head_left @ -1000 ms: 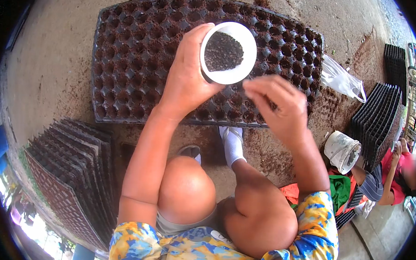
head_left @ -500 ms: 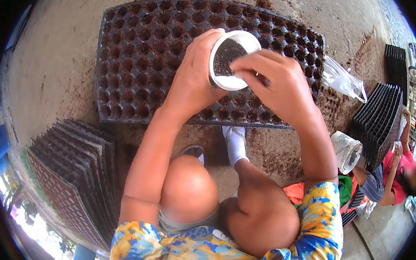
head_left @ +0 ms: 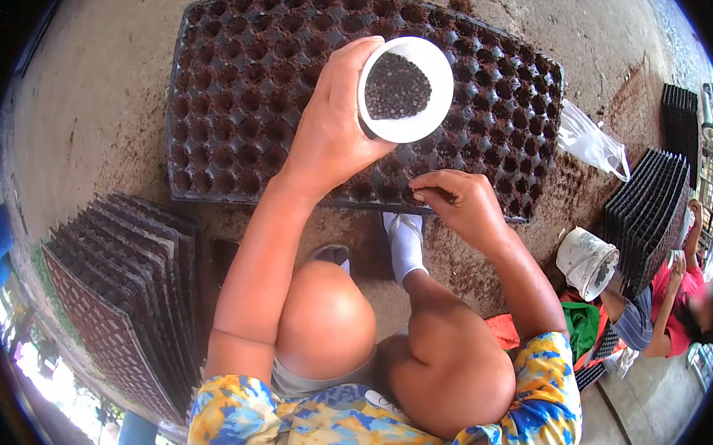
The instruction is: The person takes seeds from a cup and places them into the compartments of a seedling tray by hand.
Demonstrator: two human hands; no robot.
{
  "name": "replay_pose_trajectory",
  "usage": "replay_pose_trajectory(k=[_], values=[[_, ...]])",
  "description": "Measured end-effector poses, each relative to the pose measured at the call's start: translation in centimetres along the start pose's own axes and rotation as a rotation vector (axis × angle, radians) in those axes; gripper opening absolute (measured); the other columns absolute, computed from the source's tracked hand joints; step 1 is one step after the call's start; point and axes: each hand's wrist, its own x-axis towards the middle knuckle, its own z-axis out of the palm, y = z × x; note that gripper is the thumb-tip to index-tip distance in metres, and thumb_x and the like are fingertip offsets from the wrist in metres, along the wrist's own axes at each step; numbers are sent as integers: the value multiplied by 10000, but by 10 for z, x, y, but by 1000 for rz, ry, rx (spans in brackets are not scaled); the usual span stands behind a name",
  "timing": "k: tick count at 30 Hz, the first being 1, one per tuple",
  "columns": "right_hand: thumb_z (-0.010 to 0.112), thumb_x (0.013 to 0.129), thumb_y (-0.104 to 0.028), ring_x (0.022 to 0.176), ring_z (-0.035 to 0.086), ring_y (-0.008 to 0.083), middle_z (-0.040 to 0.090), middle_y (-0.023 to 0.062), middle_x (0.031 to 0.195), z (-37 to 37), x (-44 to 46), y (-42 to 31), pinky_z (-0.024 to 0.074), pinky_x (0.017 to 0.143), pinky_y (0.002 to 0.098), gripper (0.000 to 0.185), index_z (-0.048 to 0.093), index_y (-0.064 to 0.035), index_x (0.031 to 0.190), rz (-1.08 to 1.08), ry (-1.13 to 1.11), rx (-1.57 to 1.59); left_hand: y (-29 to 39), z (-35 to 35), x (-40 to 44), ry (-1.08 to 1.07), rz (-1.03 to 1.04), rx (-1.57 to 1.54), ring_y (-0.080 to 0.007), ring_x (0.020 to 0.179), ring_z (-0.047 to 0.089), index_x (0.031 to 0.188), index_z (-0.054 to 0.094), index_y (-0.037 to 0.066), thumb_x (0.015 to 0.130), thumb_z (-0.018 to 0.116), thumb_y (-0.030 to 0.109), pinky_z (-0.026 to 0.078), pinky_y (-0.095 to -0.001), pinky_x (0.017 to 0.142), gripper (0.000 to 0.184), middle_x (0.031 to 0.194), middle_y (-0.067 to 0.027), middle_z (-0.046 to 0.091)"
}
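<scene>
Withdrawn from the mouth of the white cup (head_left: 438, 98) within the last half second — and lowered to its 5 o'clock side — with right hand (head_left: 466, 202) now at the near edge of the cell tray (head_left: 246, 104). Drawn close together at thumb and index tip; cannot tell full contact, nor any granule between. Clamped around the cup's 9 o'clock side with left hand (head_left: 338, 121), holding it above the tray, mouth toward the camera, dark granules (head_left: 397, 89) inside. Judged a shift from cup-side to tray-side work. Located away from both hands: stacked trays (head_left: 118, 307) at 8 o'clock, white bucket (head_left: 574, 254) at 3 o'clock.
</scene>
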Motion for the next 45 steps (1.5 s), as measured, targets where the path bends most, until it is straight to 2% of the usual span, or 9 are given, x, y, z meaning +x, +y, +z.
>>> replay_pose_trajectory(k=[7, 10, 17, 20, 23, 26, 32, 35, 45], values=[[690, 826, -30, 805, 698, 165, 712, 95, 886, -1, 2, 0, 544, 703, 287, 156, 703, -40, 981, 47, -14, 18, 1, 0, 0, -3, -9, 12, -264, 1182, 548, 1340, 396, 54, 590, 871, 69, 448, -364, 991, 888, 1286, -137, 525], [694, 804, -71, 792, 696, 255, 703, 113, 875, 0, 2, 3, 543, 700, 344, 162, 700, -58, 965, 42, 10, 49, 1, 1, 1, -4, -3, 12, -262, 1180, 549, 1338, 398, 53, 590, 872, 72, 448, -364, 990, 885, 1283, -138, 527], [700, 797, -91, 791, 673, 305, 686, 128, 848, 15, 9, -3, 538, 699, 375, 122, 681, -59, 913, -106, 5, 55, 1, 1, 1, -1, -6, 8, -259, 1173, 552, 1333, 404, 49, 593, 871, 73, 449, -362, 988, 875, 1278, -136, 530], [706, 818, -75, 773, 691, 209, 704, 89, 871, 19, 8, -2, 544, 653, 306, 155, 698, -61, 971, -88, -8, -41, 2, 0, 0, 4, -3, 16, -257, 1173, 551, 1333, 405, 48, 593, 871, 74, 449, -360, 987, 875, 1277, -134, 531], [700, 819, -68, 770, 687, 216, 697, 90, 869, 17, 9, -4, 541, 658, 311, 154, 694, -55, 972, -97, 10, 8, 1, -1, -1, 3, -12, 21, -256, 1176, 549, 1334, 404, 49, 594, 870, 74, 450, -359, 987, 875, 1278, -132, 530], [688, 801, -84, 798, 662, 324, 672, 122, 869, 15, 10, -5, 539, 701, 383, 132, 679, -63, 931, -128, 16, 25, 2, -1, 0, 1, -3, 16, -256, 1178, 548, 1336, 403, 49, 594, 870, 71, 451, -358, 986, 877, 1277, -132, 530], [687, 794, -74, 809, 652, 314, 647, 117, 885, 7, -2, -1, 536, 699, 395, 140, 685, -58, 934, -127, 15, -110, 2, -2, 0, -2, -27, 7, -257, 1179, 547, 1338, 403, 49, 588, 871, 65, 452, -356, 988, 883, 1277, -133, 529], [704, 796, -54, 809, 659, 287, 661, 106, 874, 5, -8, 9, 540, 696, 363, 175, 701, -59, 970, -164, 32, -199, 1, -2, 0, -7, -31, 5, -256, 1180, 547, 1339, 402, 52, 586, 871, 61, 452, -356, 988, 887, 1278, -133, 527], [721, 776, -144, 794, 639, 310, 638, 110, 859, 3, 2, 5, 530, 685, 399, 171, 690, -73, 928, -204, 43, -238, 0, 1, 1, 6, -21, 16, -256, 1175, 548, 1335, 404, 53, 584, 870, 60, 451, -360, 985, 884, 1270, -131, 531]])
